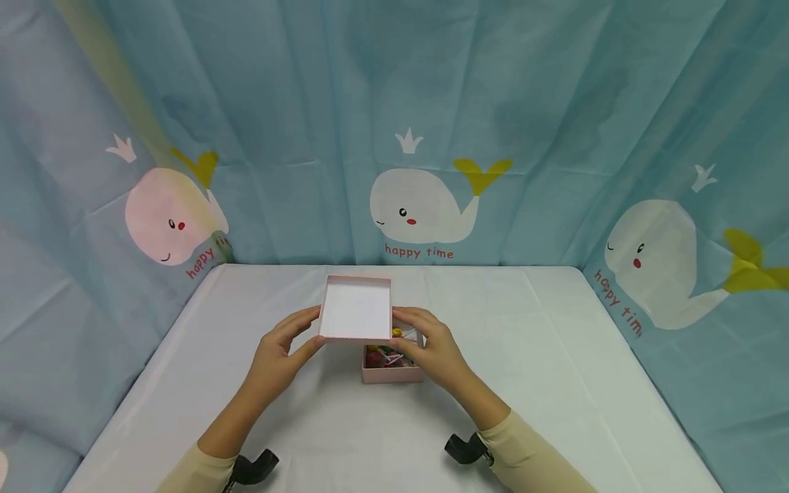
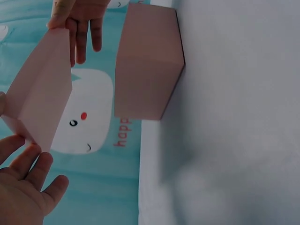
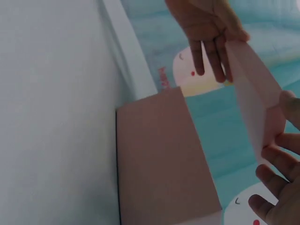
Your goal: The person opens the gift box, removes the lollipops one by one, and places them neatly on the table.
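Both hands hold a pink box lid (image 1: 355, 309) up in the air, its white inside facing the head camera. My left hand (image 1: 275, 356) pinches the lid's left side between thumb and fingers. On the opposite side my right hand (image 1: 436, 348) grips the lid the same way. Behind and below it stands a pink box (image 1: 392, 375) on the table, partly covered by the lid in the head view. Inside lie wrapped lollipops (image 1: 385, 357) with white sticks. In the left wrist view the box (image 2: 149, 70) shows its plain outer walls, well apart from the raised lid (image 2: 44, 89).
The table (image 1: 555, 383) has a white cover. Blue curtains (image 1: 277, 137) printed with whales hang behind it and along both sides. A black wrist mount (image 1: 255, 468) sits at the left sleeve, and another black mount (image 1: 465, 449) at the right sleeve.
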Available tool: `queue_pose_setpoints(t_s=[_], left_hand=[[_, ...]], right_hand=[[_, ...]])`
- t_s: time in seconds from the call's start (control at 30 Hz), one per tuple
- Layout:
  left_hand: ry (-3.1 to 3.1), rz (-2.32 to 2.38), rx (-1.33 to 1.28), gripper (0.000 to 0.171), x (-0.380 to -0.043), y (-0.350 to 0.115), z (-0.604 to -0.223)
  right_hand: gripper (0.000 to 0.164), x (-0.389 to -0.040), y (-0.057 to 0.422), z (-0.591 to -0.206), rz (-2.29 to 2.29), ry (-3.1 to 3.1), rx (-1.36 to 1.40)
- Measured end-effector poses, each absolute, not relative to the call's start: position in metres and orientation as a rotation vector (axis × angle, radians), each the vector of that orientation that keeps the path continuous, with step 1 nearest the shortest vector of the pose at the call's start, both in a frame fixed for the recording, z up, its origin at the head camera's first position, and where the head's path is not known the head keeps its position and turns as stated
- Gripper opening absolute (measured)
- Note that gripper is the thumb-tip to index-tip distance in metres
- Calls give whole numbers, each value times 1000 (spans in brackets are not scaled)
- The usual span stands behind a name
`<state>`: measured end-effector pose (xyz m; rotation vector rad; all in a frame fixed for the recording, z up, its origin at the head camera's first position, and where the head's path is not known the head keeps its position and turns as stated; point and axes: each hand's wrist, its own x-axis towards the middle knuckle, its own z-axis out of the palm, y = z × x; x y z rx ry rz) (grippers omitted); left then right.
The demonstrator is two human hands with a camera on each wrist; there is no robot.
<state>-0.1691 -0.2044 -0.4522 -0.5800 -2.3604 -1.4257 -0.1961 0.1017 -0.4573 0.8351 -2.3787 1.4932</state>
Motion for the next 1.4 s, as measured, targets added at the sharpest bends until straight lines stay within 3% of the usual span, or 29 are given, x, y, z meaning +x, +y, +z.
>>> queue_pose_setpoints(t_s=[1.03,1.4], left_hand=[[-2656,-1426,-381,53,-155,-321,-487],[-2755,-1511,-230,56,-155,-347,-496]], right_hand=[[57,-189,2,-460,1015,-2800,881],[51,-181,-39,-461,1122,-2870,744]])
